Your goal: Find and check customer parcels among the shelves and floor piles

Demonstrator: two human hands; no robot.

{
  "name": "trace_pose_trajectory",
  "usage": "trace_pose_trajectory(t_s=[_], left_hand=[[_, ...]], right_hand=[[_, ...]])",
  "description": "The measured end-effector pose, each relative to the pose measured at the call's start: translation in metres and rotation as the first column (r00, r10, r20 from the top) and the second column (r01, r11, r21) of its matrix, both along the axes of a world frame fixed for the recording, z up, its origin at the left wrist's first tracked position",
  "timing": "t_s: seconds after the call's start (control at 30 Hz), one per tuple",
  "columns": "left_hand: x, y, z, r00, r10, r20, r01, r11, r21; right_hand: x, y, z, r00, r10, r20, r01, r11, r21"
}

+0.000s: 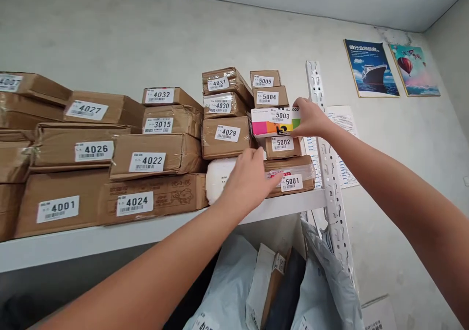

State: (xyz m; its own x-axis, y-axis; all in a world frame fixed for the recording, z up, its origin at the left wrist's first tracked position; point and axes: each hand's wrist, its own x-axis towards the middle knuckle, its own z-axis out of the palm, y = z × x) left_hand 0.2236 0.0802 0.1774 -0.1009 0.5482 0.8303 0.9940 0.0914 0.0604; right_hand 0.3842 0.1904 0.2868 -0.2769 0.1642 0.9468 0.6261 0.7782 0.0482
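My right hand [312, 118] grips the right end of a colourful cardboard box [264, 128] labelled 5003, in a stack at the shelf's right end. Boxes labelled 5004 [282, 97] and 5005 [256, 79] are above it, a brown box labelled 5002 [270, 149] below. At the bottom lies a wider brown box labelled 5001 [307, 174]. My left hand [251, 176] is in front of that box and a white package [216, 183]. Its thumb and fingers are apart with nothing visible between them; whether it touches the boxes I cannot tell.
Several labelled brown boxes, such as one marked 4022 [172, 158], are stacked to the left on the white shelf [54, 252]. A perforated metal post [331, 193] stands at the right. Grey mailing bags [230, 276] are below. Posters [372, 69] hang on the wall.
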Motion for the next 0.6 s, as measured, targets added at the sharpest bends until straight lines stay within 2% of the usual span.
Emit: trace_pose_trajectory(t_s=[0.1, 0.27, 0.4, 0.6], left_hand=[[0.036, 0.028, 0.014, 0.973, 0.026, 0.228, -0.036, 0.998, 0.042], [0.067, 0.069, 0.025, 0.877, 0.030, 0.479, -0.135, 0.973, 0.187], [0.072, 0.086, 0.022, 0.851, -0.037, 0.525, -0.194, 0.905, 0.379], [0.063, 0.086, 0.016, 0.852, -0.185, 0.490, -0.123, 0.839, 0.530]], right_hand=[[-0.002, 0.009, -0.004, 0.997, 0.070, 0.014, -0.070, 0.997, 0.041], [-0.011, 0.019, 0.001, 0.990, 0.144, 0.001, -0.143, 0.985, -0.093], [-0.016, 0.028, 0.011, 0.986, 0.161, -0.053, -0.164, 0.984, -0.068], [-0.012, 0.032, 0.020, 0.989, 0.108, -0.099, -0.113, 0.993, -0.043]])
